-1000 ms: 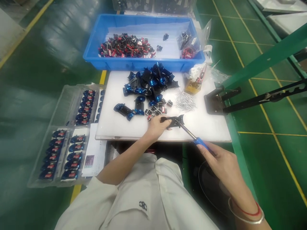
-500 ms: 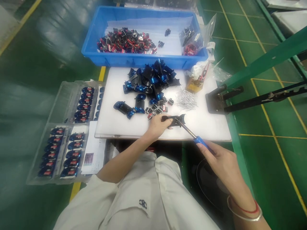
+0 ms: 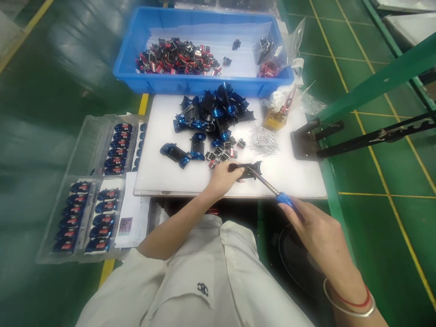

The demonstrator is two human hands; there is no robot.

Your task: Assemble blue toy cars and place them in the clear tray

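Observation:
My left hand (image 3: 222, 178) grips a black plastic toy-car chassis (image 3: 255, 170) at the near edge of a white work board (image 3: 289, 179). My right hand (image 3: 308, 222) holds a blue-handled screwdriver (image 3: 267, 185), its tip resting in the chassis near my left fingers. Just above my left hand lie several small metal-and-black parts (image 3: 221, 155). Beyond them is a heap of blue and black car bodies (image 3: 213, 111). Loose silver screws (image 3: 264, 140) lie to the right of the heap.
A blue crate (image 3: 204, 85) of small red and black parts stands behind the board. A clear tray of blue model cars (image 3: 88, 190) lies to the left. A black clamp fixture (image 3: 303, 141) sits at the board's right edge, beside a green metal frame (image 3: 384, 81).
Both hands keep the same hold on the chassis and screwdriver. The head view has shifted slightly, so the scene sits a little higher and further left.

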